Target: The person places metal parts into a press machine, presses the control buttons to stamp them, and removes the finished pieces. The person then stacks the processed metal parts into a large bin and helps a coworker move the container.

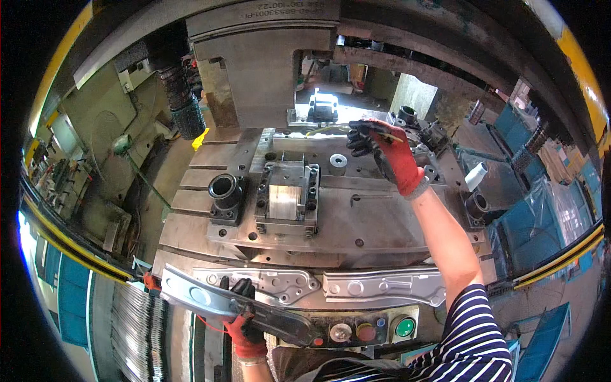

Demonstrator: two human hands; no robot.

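My left hand (245, 328), in a red and black glove, is closed around a long stamped metal bracket (219, 304), tilted down to the right in front of the press. My right hand (380, 148), gloved alike, reaches over the back right of the die (394, 219). Its dark fingers point left and stand somewhat apart, with nothing plainly held in them. Just left of those fingers, a thin metal strip (309, 135) runs along the die's back edge. Two similar brackets, one on the left (280, 284) and one on the right (382, 288), lie along the near ledge.
A control panel with a green button (405, 327) sits at the near edge. Guide bushings stand on the die, one at left (224, 189). A raised steel block (284, 197) rises beside it. Stacked metal parts (137, 331) fill the lower left. The press ram (254, 76) hangs above.
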